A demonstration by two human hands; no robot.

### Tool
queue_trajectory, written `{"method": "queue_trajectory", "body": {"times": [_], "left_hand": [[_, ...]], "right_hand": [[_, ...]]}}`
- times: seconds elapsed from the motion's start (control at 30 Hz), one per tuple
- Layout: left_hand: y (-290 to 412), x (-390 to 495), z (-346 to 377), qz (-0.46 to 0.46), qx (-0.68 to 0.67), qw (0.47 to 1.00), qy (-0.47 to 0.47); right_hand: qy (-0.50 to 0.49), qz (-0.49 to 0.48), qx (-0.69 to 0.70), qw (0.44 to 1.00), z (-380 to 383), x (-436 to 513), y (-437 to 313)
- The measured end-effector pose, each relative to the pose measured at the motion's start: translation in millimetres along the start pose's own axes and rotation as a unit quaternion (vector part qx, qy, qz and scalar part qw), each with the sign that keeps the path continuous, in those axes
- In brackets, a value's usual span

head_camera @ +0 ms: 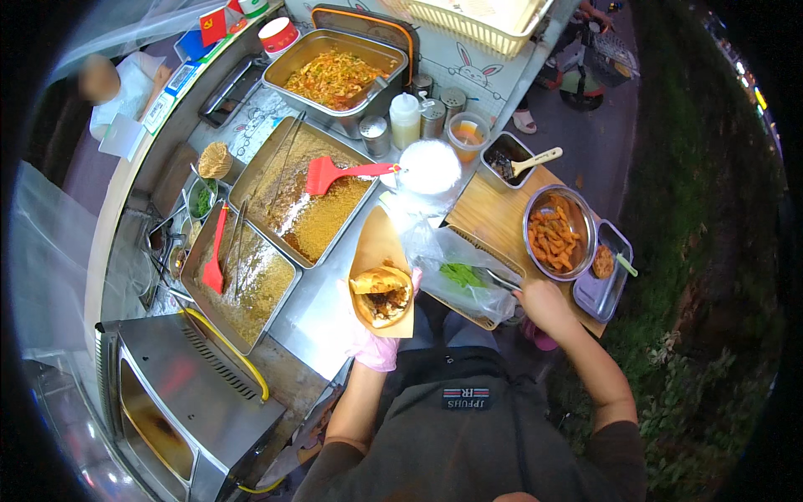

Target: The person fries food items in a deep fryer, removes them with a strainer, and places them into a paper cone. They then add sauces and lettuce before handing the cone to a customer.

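My left hand (371, 348), in a thin pink glove, holds a brown paper sleeve (378, 241) from beneath. In the sleeve lies a split round flatbread (380, 282) with a dark filling showing in its opening. To its right, my bare right hand (544, 304) grips metal tongs (500, 280); their tips reach green leafy vegetables (462, 274) in a clear plastic bag (483, 305). That bag lies in a shallow basket (456, 308). A steel bowl of fried strips (552, 233) stands beyond my right hand.
Two oily trays (326, 251) (282, 301) carry red brushes (323, 176) (214, 276). Behind are a deep pan of shredded food (339, 78), a squeeze bottle (404, 113) and shakers (374, 135). A metal oven (201, 376) stands lower left. A person (128, 88) is beyond the counter.
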State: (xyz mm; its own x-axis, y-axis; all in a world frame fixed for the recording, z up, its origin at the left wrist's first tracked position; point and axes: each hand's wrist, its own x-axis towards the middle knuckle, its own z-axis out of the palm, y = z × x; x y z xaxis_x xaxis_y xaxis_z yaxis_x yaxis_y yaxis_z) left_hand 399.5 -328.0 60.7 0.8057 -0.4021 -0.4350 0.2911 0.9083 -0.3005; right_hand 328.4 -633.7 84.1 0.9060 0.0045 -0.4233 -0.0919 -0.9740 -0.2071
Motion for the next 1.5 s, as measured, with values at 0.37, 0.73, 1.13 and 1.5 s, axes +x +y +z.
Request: {"method": "queue_trajectory", "body": {"times": [0.37,0.73,1.13,1.5], "left_hand": [[-9,-2,-2,0.073,0.140,0.987,0.019],[-41,17,-7,-0.150,0.103,0.983,-0.017],[-57,20,12,-0.136,0.078,0.987,-0.015],[-67,36,1,-0.152,0.042,0.987,0.040]], "right_hand": [[0.243,-0.052,0.098,0.964,-18,-92,13],[0.295,-0.166,0.246,0.908,-42,-73,-42],[0.203,-0.149,0.086,0.964,-72,-91,-33],[0.211,-0.225,-0.143,0.940,-159,-94,-50]]}}
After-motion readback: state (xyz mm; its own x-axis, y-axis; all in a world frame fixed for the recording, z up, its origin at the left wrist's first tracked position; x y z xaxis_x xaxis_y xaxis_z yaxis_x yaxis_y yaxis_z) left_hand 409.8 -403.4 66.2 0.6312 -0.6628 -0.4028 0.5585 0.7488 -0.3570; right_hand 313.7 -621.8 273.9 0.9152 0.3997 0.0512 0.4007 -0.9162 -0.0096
